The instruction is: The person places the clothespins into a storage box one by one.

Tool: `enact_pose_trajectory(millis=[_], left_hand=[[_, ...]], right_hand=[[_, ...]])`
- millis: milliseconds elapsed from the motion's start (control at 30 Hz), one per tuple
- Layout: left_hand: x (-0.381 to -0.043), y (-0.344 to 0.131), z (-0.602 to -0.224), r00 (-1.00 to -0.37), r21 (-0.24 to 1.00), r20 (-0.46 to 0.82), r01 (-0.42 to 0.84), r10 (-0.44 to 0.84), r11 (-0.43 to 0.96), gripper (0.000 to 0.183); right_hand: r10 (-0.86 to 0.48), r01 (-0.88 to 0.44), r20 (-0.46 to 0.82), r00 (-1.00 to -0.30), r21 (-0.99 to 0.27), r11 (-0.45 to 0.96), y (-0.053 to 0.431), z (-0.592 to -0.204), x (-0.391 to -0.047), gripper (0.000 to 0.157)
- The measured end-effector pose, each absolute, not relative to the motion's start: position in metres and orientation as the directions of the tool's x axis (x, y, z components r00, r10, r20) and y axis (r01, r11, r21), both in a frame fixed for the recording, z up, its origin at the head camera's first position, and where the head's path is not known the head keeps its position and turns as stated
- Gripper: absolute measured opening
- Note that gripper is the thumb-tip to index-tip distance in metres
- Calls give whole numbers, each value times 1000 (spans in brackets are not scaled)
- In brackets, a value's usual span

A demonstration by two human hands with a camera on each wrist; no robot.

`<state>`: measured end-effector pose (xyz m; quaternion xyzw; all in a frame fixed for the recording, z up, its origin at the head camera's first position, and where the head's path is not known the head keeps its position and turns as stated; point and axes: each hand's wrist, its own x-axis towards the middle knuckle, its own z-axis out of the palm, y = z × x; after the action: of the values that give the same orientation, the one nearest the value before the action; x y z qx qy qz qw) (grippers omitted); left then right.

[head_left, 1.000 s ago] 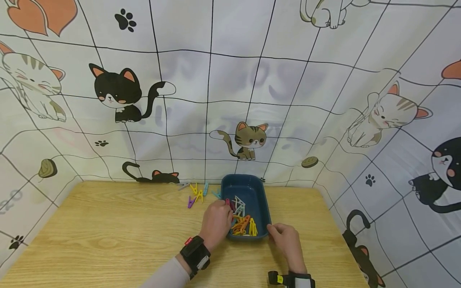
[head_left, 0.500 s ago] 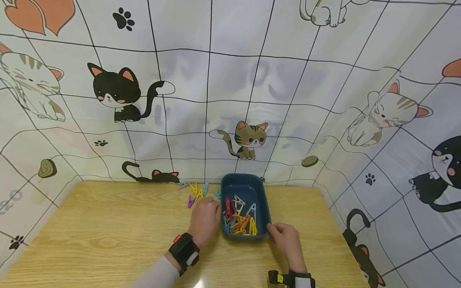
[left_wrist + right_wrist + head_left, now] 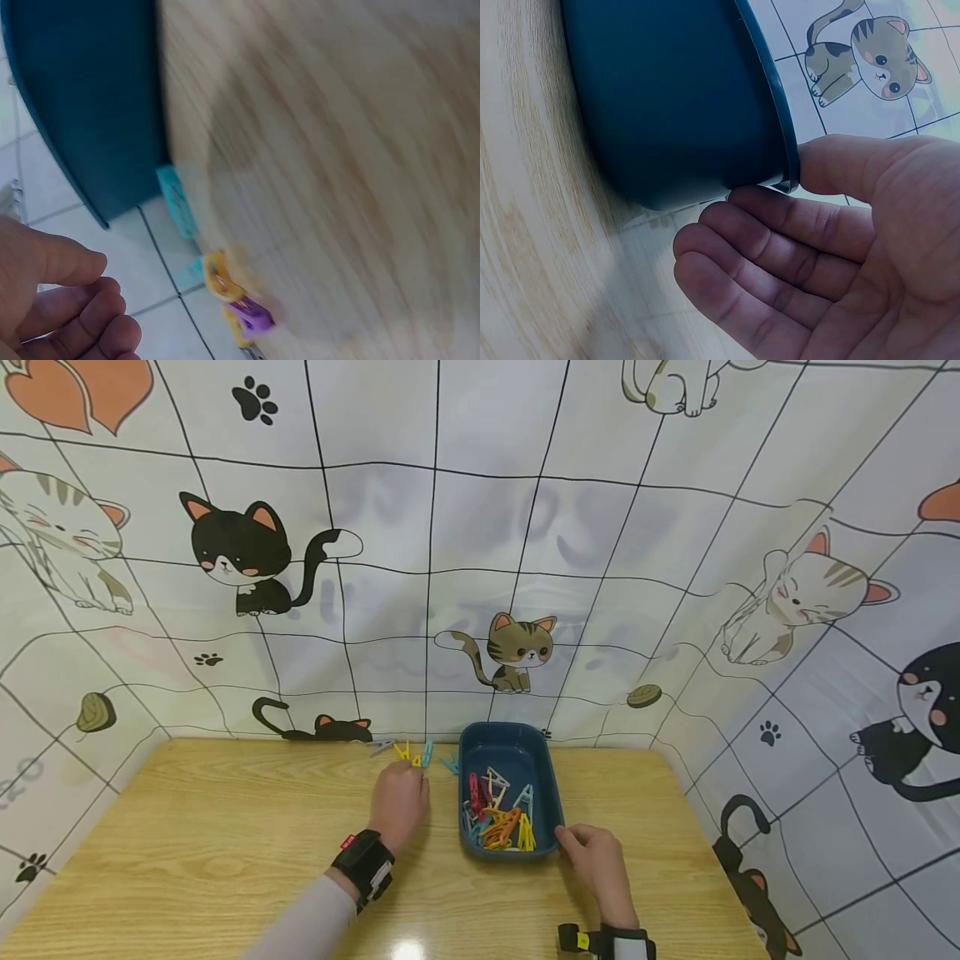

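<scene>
My left hand (image 3: 399, 803) is over the table just in front of a small group of plastic clothespins. In the left wrist view its fingers (image 3: 82, 311) are loosely bent and hold nothing. A purple clothespin (image 3: 253, 315) and a yellow clothespin (image 3: 219, 276) lie beyond the fingertips; the hand hides the purple one in the head view. My right hand (image 3: 597, 864) pinches the near right corner of a dark blue plastic bin (image 3: 504, 745) between thumb and fingers. Inside the bin lie several clothespins, among them orange (image 3: 504, 828), yellow (image 3: 527, 833) and red (image 3: 474, 792) ones.
A grey clothespin (image 3: 381, 746) and a blue clothespin (image 3: 427, 753) lie at the table's back edge. Another blue clothespin (image 3: 451, 764) sits beside the bin's left wall. The wooden table (image 3: 247, 843) meets a cat-print cloth (image 3: 390, 602) behind.
My left hand has left the bin, where a red clothespin now lies in view, and moved left to the loose clothespins. The right hand stays at the bin's corner.
</scene>
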<state>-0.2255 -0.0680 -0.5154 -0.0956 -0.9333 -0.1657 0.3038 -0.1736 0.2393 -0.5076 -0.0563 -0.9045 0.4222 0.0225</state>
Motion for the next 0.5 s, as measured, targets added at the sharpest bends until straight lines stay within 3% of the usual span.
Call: enact_pose_trajectory(millis=[267,500], left_hand=[[-237,-81,-525,-830,218,555,215,61,952,17],[-246,-85,-531,-855,198,517,162,37,967,21]], right_hand=[[121,101,-31,-992,-768,632,239,-506,-173,27],[120,94,-22,-992,-771,630,240,-505,-172,27]])
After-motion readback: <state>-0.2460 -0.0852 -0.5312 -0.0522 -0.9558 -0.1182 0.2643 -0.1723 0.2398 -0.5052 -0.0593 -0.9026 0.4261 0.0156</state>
